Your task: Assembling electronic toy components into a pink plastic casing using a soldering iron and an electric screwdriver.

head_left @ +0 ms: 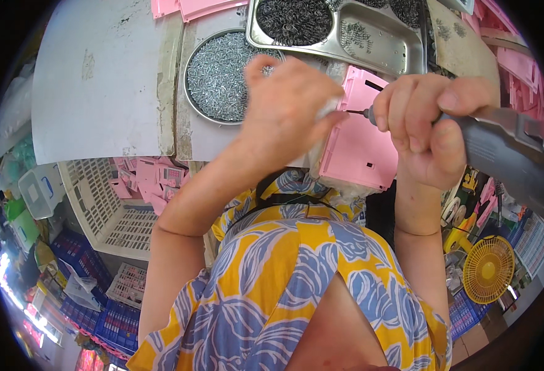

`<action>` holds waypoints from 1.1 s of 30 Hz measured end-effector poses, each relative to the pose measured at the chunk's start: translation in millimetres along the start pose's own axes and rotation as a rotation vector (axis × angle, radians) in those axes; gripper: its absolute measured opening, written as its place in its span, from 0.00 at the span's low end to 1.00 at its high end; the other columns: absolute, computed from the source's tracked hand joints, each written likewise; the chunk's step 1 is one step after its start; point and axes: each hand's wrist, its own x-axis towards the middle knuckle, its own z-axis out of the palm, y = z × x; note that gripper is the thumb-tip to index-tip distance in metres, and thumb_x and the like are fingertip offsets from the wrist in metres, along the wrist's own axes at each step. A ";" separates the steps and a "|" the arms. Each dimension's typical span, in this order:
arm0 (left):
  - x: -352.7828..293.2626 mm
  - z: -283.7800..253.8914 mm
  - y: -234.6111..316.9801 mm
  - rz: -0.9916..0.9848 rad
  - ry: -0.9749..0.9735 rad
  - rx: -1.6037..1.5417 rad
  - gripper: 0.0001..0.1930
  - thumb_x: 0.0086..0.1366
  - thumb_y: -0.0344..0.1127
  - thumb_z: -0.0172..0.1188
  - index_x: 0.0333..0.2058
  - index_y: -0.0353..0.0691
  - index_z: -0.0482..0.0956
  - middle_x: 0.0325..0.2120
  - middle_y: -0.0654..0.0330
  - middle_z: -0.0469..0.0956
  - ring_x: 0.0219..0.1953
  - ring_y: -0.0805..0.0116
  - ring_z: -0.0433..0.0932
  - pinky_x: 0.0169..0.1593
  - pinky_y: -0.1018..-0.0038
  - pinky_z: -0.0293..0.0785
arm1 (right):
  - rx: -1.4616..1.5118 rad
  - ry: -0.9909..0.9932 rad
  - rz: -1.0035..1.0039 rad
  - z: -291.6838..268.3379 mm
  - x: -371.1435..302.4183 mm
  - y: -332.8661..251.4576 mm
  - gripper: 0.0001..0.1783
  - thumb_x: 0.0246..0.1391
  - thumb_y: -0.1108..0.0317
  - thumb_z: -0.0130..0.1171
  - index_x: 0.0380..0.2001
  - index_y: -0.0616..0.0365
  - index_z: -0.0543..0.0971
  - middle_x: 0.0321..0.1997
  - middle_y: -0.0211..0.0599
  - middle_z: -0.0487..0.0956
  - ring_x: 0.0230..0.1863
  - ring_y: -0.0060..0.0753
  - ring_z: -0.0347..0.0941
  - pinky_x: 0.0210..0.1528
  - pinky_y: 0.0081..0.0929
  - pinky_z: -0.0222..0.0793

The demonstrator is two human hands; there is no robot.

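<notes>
Over the pink panel [360, 147], pointing a grey screwdriver [501, 139] leftward, gripped in the right hand [425, 123]. Perhaps pinching its bit [357, 112] with the left hand [295, 105].

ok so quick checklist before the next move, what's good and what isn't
1. Grey handheld power driver held: ok, grip of the right hand closed around it.
2. Left hand clear of the thin dark bit: not ok, fingertips at its tip.
3. Pink rectangular plastic panel supported underneath: cannot tell.
4. Bit touching panel: cannot tell, fingers hide the tip.
5. Small silvery metal parts in round metal dish: ok, plentiful.
</notes>
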 end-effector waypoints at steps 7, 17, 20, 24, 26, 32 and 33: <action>-11.3 -41.8 -29.4 -0.151 -0.186 0.423 0.07 0.58 0.39 0.70 0.34 0.47 0.84 0.32 0.67 0.76 0.43 0.62 0.74 0.55 0.59 0.57 | -0.200 0.057 0.029 1.8 -14.1 22.6 0.11 0.64 0.69 0.58 0.42 0.54 0.66 0.21 0.29 0.68 0.18 0.20 0.60 0.23 0.27 0.63; -7.8 -41.3 -46.3 -0.191 -0.195 0.189 0.06 0.59 0.38 0.69 0.28 0.46 0.82 0.30 0.67 0.78 0.38 0.62 0.75 0.50 0.58 0.58 | -0.313 -0.024 0.053 1.3 -14.8 29.0 0.11 0.64 0.71 0.59 0.43 0.55 0.66 0.23 0.31 0.69 0.18 0.21 0.61 0.22 0.25 0.63; -12.7 -35.7 -25.0 -0.123 -0.217 -0.130 0.07 0.55 0.34 0.72 0.29 0.46 0.81 0.30 0.68 0.79 0.36 0.64 0.76 0.48 0.63 0.58 | -0.043 -0.043 -0.011 2.3 4.5 11.9 0.12 0.66 0.64 0.57 0.46 0.53 0.67 0.21 0.25 0.69 0.17 0.20 0.62 0.22 0.24 0.63; -18.2 -11.9 11.7 0.060 -0.163 -0.104 0.09 0.53 0.35 0.73 0.31 0.50 0.82 0.32 0.71 0.81 0.36 0.69 0.76 0.46 0.64 0.57 | 0.106 -0.087 -0.004 5.8 -2.6 -22.0 0.14 0.68 0.56 0.56 0.48 0.49 0.68 0.20 0.19 0.69 0.17 0.19 0.63 0.22 0.23 0.65; -22.6 -4.8 13.5 0.133 -0.072 -0.094 0.10 0.51 0.36 0.74 0.32 0.50 0.83 0.33 0.73 0.82 0.35 0.71 0.76 0.45 0.64 0.57 | 0.117 -0.108 -0.005 5.2 -5.9 -24.7 0.14 0.68 0.55 0.56 0.48 0.48 0.68 0.20 0.19 0.69 0.17 0.18 0.63 0.23 0.22 0.66; -28.7 2.0 16.6 0.167 -0.012 -0.217 0.12 0.48 0.33 0.74 0.33 0.48 0.83 0.31 0.71 0.82 0.33 0.69 0.76 0.43 0.65 0.57 | 0.087 -0.078 -0.016 12.1 -17.3 -25.0 0.14 0.68 0.56 0.56 0.48 0.48 0.68 0.20 0.20 0.69 0.16 0.18 0.63 0.22 0.23 0.66; -29.5 1.5 17.7 0.178 -0.017 -0.202 0.12 0.47 0.34 0.74 0.33 0.48 0.83 0.31 0.71 0.82 0.32 0.69 0.76 0.43 0.64 0.57 | 0.078 -0.067 -0.016 13.9 -18.7 -25.6 0.14 0.68 0.56 0.56 0.48 0.48 0.68 0.20 0.20 0.69 0.16 0.18 0.63 0.22 0.23 0.66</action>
